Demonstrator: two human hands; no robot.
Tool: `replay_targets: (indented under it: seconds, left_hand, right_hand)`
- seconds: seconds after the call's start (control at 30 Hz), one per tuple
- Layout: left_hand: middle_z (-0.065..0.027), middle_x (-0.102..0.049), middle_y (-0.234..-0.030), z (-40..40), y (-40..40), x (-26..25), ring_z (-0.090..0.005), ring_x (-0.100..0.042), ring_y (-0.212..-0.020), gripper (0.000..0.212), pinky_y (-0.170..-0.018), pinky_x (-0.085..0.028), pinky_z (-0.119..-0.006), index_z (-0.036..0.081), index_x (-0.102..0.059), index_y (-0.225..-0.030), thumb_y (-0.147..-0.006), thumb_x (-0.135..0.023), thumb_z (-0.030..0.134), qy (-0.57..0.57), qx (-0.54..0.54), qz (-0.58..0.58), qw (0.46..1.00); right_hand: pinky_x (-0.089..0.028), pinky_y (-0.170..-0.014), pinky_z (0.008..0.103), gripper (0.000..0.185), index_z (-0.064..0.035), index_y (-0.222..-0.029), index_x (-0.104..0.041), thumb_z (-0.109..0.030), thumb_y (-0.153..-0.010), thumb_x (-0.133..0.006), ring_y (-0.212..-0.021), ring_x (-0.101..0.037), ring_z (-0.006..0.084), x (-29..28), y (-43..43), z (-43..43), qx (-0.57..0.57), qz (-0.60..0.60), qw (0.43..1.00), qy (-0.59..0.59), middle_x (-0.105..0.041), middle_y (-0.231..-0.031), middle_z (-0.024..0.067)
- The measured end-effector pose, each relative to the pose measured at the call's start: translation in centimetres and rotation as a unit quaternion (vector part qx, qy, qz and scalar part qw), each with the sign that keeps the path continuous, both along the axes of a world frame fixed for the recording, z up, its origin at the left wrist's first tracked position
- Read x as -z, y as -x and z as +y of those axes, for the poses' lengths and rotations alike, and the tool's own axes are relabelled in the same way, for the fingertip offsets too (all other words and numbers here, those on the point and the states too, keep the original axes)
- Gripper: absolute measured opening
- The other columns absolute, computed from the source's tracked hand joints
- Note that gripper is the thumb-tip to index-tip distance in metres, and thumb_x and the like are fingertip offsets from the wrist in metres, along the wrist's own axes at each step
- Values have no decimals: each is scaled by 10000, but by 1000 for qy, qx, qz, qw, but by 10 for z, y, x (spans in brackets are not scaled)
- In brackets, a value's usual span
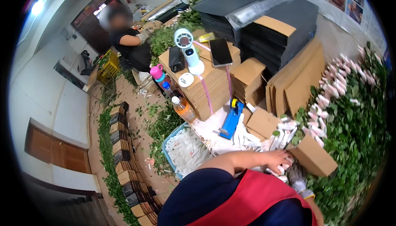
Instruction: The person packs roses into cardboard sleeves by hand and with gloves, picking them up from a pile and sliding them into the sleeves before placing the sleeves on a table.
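My bare left hand (278,161) reaches across the work table and rests with bent fingers on white-sleeved flower buds (281,169); whether it grips one is unclear. Close beside it is my gloved right hand (296,174), its fingers partly hidden under a folded cardboard piece (315,156). More white sleeves (246,137) lie loose on the table, near a blue tape dispenser (231,120) with yellow tape. A flat cardboard piece (263,123) lies beyond my hands. To the right is a large heap of leafy stems (349,133) with pale pink rosebuds (337,82).
Stacked cardboard (204,93) carries a handheld fan (188,52) and a phone (220,52); bottles (184,109) stand alongside. A blue basin (167,142) holds white sleeves. Black sheets (256,6) are piled behind. Another person (130,43) stands at the back; wrapped bundles (123,151) line the floor.
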State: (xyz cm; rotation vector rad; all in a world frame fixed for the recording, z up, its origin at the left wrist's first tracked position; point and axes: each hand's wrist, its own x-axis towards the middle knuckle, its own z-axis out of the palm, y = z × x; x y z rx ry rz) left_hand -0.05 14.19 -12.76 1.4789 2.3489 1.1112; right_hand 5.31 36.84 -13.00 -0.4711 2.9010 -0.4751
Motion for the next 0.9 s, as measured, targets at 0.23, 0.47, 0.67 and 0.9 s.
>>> replay_targets:
  seconds: [0.23,0.47,0.67,0.9]
  left_hand:
    - [-255,-624,-876,13,-25,0,-413,-620,-829,430,-752,-494,-467,-43,-485,-1089,-890,-563,330,53,-246,-266,930]
    - [-210,-612,-732,30,-38,5,-382,-628,-719,203,-634,-485,-476,27,-559,-975,-942,-483,212,-32,-389,-339,856]
    - [-185,-616,-704,39,-44,36,-357,-626,-671,167,-590,-468,-472,46,-543,-904,-932,-463,190,-101,-371,-266,884]
    - [-148,-613,-729,-65,-30,-32,-318,-591,-691,263,-629,-475,-441,28,-602,-873,-920,-449,236,83,-314,-357,876]
  right_hand:
    - [-209,-1116,474,738,-83,-1416,-336,-466,-832,-574,-1358,-242,375,-92,2,-16,-81,-184,979,-26,-287,-1460,198]
    - [-177,-1127,493,741,-115,-1433,-325,-422,-818,-601,-1373,-230,372,-86,2,-16,-81,-160,984,-6,-286,-1474,178]
    - [-166,-1131,497,735,-139,-1441,-321,-379,-813,-617,-1378,-232,369,-85,-16,-6,-73,-139,988,-15,-291,-1481,160]
    - [-154,-1136,502,736,-168,-1451,-316,-329,-808,-635,-1384,-235,365,-82,-2,-1,-195,-104,975,-2,-297,-1489,139]
